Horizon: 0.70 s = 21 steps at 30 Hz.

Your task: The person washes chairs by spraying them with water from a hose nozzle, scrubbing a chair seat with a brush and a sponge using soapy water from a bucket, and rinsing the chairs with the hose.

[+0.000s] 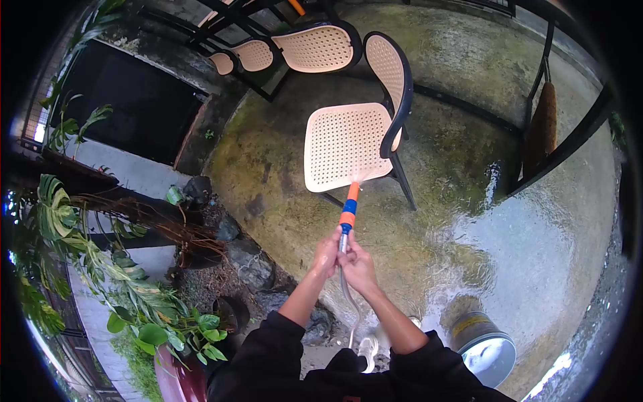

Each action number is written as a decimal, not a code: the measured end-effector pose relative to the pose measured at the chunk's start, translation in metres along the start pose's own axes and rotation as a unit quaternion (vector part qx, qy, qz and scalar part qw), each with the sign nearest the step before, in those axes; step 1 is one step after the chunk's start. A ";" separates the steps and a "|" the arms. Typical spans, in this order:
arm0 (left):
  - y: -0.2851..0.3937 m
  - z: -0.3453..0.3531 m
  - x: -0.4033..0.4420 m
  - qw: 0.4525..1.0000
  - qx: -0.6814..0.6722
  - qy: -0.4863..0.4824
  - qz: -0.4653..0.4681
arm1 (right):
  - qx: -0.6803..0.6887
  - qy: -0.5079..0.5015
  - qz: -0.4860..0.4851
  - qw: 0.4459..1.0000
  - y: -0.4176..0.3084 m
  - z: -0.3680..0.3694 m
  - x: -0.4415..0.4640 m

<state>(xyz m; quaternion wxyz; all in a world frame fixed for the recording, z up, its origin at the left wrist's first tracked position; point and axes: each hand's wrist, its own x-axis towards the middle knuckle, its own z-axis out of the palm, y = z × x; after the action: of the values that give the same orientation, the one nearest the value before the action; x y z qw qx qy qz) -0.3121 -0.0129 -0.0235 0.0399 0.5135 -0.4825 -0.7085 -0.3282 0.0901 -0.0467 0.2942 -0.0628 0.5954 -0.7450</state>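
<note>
Both hands meet on a garden hose (346,285) just below its orange and blue spray nozzle (349,206). My left hand (327,253) is closed around the hose from the left side. From the right, my right hand (358,262) grips the same stretch, its fingers partly hidden. The nozzle points away from me at a chair (348,144) with a cream perforated seat and a black frame. A fine spray shows at the nozzle tip, near the seat's front edge.
More cream and black chairs (318,48) stand at the back left. A bucket (483,348) sits at lower right on wet concrete (516,248). Rocks (249,262) and leafy plants (161,335) line the left. A black metal frame (569,154) stands at right.
</note>
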 end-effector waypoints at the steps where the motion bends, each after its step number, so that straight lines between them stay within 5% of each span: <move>1: 0.009 -0.009 -0.004 0.999 0.016 0.031 0.040 | -0.128 -0.017 -0.006 0.992 -0.032 -0.002 0.005; 2: 0.025 -0.017 -0.014 0.995 0.063 0.034 0.072 | -0.256 -0.034 -0.014 0.966 -0.060 -0.002 0.016; 4: 0.057 -0.029 -0.048 0.990 0.098 0.033 0.098 | -0.342 0.142 -0.258 0.893 -0.092 -0.004 0.048; 5: 0.075 -0.033 -0.063 0.983 0.138 0.019 0.121 | -0.324 0.164 -0.245 0.899 -0.110 -0.008 0.071; 6: 0.092 -0.035 -0.078 0.973 0.179 0.006 0.146 | -0.397 0.230 -0.296 0.838 -0.122 -0.015 0.098; 10: 0.170 -0.037 -0.108 0.956 0.186 -0.018 0.225 | -0.514 0.269 -0.275 0.767 -0.153 -0.035 0.199; 12: 0.212 -0.030 -0.105 0.910 0.249 0.007 0.331 | -0.519 0.264 -0.105 0.806 -0.191 -0.033 0.235; 17: 0.301 -0.008 -0.076 0.812 0.378 -0.063 0.439 | -0.671 0.199 -0.094 0.708 -0.233 -0.074 0.357; 21: 0.352 -0.001 -0.083 0.752 0.445 -0.084 0.480 | -0.650 0.182 -0.145 0.723 -0.229 -0.091 0.375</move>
<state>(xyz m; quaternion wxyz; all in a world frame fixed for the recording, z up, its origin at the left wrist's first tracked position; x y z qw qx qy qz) -0.4269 -0.1547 0.2894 0.1012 0.1127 -0.9274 -0.3419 -0.7590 0.0021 0.0431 -0.0443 -0.1874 0.9595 -0.2056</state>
